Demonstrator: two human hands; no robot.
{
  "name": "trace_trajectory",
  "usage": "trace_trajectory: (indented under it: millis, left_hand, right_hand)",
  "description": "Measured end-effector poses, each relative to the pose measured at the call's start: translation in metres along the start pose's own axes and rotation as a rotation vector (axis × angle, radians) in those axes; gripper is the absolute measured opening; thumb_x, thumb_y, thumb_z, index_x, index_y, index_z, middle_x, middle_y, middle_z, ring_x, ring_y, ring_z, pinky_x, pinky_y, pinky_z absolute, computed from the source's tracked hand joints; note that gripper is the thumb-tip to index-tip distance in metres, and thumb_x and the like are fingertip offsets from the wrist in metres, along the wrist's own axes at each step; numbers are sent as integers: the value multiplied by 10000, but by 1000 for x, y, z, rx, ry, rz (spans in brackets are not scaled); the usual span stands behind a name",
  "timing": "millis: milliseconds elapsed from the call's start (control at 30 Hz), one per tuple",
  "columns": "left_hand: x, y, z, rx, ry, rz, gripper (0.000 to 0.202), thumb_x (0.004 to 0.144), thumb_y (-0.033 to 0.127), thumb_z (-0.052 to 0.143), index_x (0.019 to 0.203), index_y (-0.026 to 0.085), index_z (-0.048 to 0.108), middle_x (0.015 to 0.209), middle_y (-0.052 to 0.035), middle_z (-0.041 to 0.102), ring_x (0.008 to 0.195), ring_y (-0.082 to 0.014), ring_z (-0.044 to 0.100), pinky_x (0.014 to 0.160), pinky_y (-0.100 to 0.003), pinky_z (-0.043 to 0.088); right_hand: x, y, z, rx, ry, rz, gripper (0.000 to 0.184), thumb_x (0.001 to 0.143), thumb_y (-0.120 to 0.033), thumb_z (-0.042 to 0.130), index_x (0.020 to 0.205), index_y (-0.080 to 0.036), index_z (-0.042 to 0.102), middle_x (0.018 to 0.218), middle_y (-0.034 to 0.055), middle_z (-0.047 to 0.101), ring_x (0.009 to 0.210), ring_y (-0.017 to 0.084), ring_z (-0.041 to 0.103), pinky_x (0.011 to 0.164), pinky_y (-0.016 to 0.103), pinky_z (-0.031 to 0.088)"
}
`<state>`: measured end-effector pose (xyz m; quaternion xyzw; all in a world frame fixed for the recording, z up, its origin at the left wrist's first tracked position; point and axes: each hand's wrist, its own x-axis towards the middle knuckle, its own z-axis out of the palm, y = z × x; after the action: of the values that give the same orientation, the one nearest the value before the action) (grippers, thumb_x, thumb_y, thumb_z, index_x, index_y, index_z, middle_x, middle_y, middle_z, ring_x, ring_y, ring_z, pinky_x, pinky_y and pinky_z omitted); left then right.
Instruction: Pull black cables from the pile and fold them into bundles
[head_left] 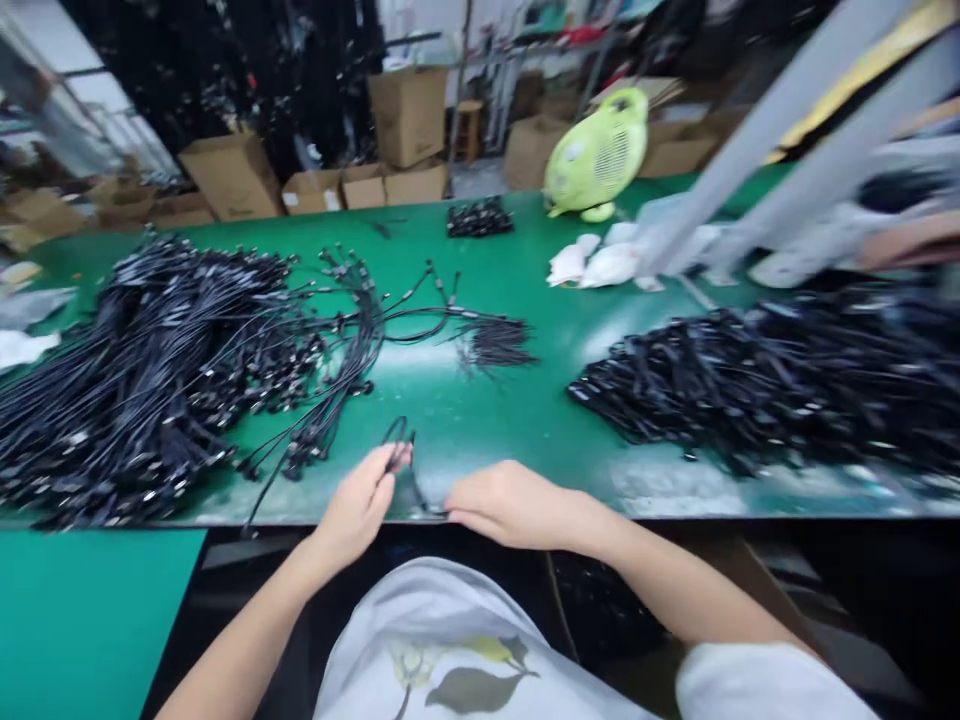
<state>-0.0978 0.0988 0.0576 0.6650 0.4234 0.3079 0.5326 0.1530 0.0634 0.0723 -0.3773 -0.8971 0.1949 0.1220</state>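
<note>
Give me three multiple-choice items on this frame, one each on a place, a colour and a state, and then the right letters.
1. Where does the lime-green fan stand?
A. Under the bench
B. Near the far edge of the bench mat
C. On the person's shirt

2. What colour is the bench mat?
A. White
B. Orange
C. Green

3. What is the left hand doing?
A. Holding a black cable at its fingertips
B. Lying flat and empty
C. Gripping a pair of scissors

Answers:
1. B: the fan is at the far side of the bench, well beyond the hands.
2. C: the mat shows green between the cables.
3. A: a loop of the cable rises from the fingertips.
</note>
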Motion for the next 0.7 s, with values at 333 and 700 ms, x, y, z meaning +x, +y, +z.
trace_trajectory:
  millis: [333, 700]
  left_hand:
    - [6, 3, 16, -463, -169, -148, 308, 895, 490, 554, 908, 187, 606, 591, 21, 534, 548, -115, 448, 575, -246, 371]
    - [11, -29, 49, -639, 40, -205, 424, 869, 592, 537, 771, 183, 479, 630, 54, 432, 601, -101, 499, 753, -296, 485]
  right_hand:
    - [41, 14, 14, 644, 575, 263, 424, 739, -482, 743, 1055, -215, 648, 1014, 52, 640, 882, 184, 578, 789, 318, 489]
    - [62, -10, 48, 1603, 656, 523, 334, 756, -472, 720, 766, -190, 542, 740, -13, 500, 672, 99, 507, 592, 221, 461]
